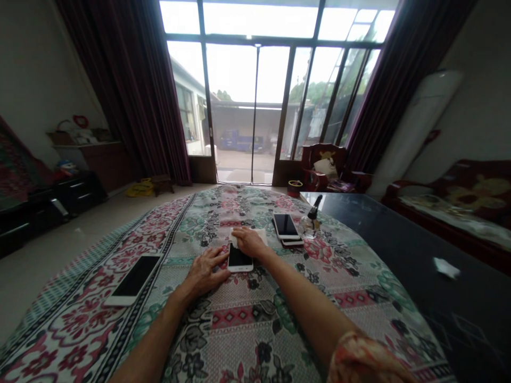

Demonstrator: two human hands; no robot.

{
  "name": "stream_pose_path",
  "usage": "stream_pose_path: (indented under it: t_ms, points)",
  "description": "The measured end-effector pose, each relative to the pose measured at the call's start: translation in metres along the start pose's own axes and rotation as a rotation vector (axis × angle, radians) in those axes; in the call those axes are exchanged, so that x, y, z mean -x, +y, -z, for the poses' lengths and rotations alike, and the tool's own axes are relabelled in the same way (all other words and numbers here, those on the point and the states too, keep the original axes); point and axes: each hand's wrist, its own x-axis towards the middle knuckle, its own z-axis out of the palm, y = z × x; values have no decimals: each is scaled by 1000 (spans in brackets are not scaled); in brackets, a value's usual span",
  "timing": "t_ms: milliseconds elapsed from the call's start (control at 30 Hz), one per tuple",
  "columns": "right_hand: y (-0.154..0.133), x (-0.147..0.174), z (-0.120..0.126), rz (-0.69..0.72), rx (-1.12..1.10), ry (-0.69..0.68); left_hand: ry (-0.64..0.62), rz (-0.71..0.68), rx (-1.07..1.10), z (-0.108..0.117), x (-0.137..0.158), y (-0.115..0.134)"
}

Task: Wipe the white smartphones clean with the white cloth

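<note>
Well left of our left fingers, a white phone (136,279) is lying aslant, flowered cloth (239,324) stretching between. Our left hand (207,269) is resting, fingers spread, at the left edge of the middle phone (240,258). Our right hand (249,242) is holding a white wipe (262,234) against that phone's upper part. Right of those fingers, stacked phones (286,226) and a black-topped bottle (310,226) are standing in the way; farther right, the cloth's edge is curving beside a dark table (373,239).
</note>
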Motion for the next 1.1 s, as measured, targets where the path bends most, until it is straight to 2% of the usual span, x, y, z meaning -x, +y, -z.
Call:
stream_pose_path:
  t_ms: [133,267,400,667,933,1100]
  points:
    - [6,-11,-4,-25,5,-14,35,-5,7,0,0,2]
    - [4,-5,-5,6,1,12,60,-7,19,-1,0,1]
    - [-3,12,-3,59,-18,60,76,3,16,-5,0,1]
    - [-18,52,10,224,-69,0,60,25,5,-7,1,0]
    - [-36,88,24,261,-129,-74,47,25,-17,-6,2,0]
    - [-43,98,30,263,-156,-82,4,31,-35,-3,2,3]
